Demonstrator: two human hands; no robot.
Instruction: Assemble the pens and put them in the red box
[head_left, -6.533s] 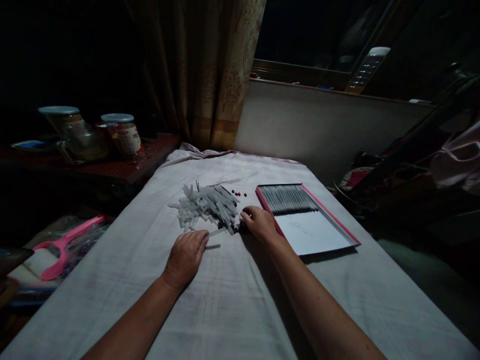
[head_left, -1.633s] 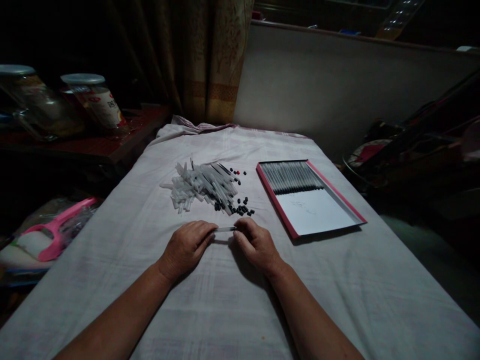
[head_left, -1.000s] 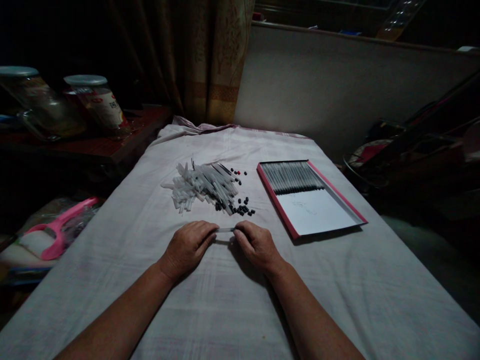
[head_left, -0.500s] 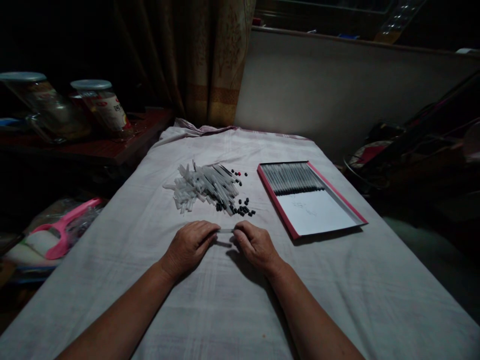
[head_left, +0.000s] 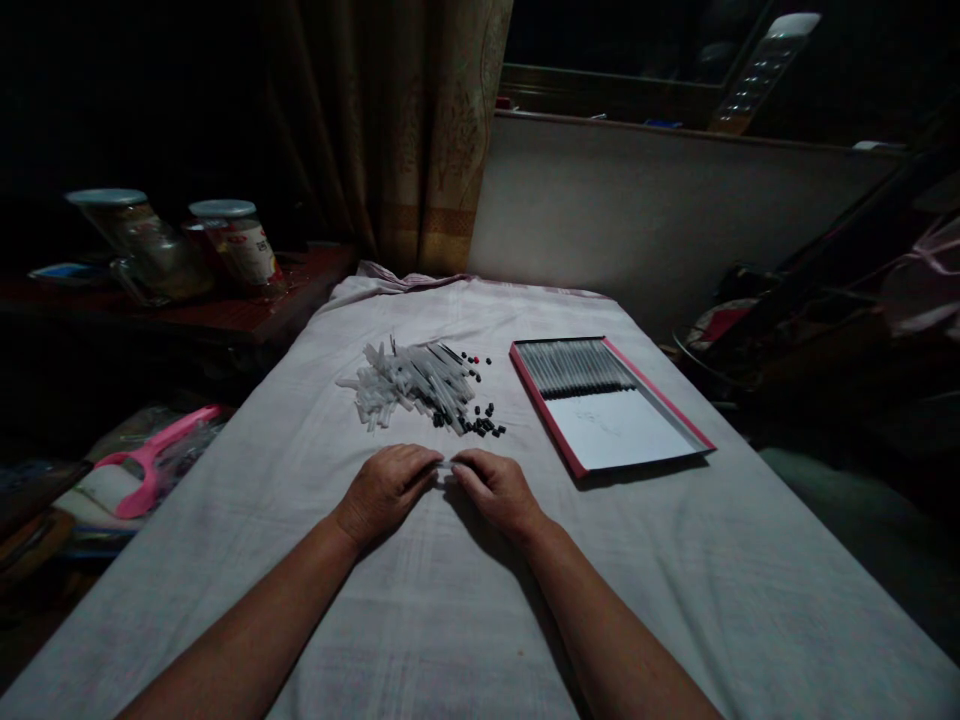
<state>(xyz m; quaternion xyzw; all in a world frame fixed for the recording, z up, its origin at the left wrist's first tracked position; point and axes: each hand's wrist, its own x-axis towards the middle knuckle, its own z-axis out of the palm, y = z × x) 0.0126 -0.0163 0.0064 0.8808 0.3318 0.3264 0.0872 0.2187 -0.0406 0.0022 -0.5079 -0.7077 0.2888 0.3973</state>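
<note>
My left hand (head_left: pixel 394 490) and my right hand (head_left: pixel 496 488) face each other low over the cloth, fingers pinched on opposite ends of a thin translucent pen tube (head_left: pixel 445 465). Only its short middle shows; the ends are hidden by my fingers. Just beyond my hands lies a loose pile of translucent white pen tubes (head_left: pixel 397 380), with a few dark slim pieces among them. Small black plugs (head_left: pixel 484 425) are scattered at its right side, along with one red one. To the right, a shallow red-edged box (head_left: pixel 637 430) holds a row of black-tipped pens (head_left: pixel 574 367) across its far half.
A pale checked cloth (head_left: pixel 420 620) covers the table. At the left, lidded jars (head_left: pixel 240 245) stand on a dark red cabinet (head_left: pixel 292 290), with a pink-handled item (head_left: pixel 154 465) below. A curtain (head_left: pixel 420 150) and a wall (head_left: pixel 600 200) rise behind the far edge.
My right hand has come closer to my left, so less of the tube shows between them. The camera view has tilted up slightly. The pile and box look unchanged.
</note>
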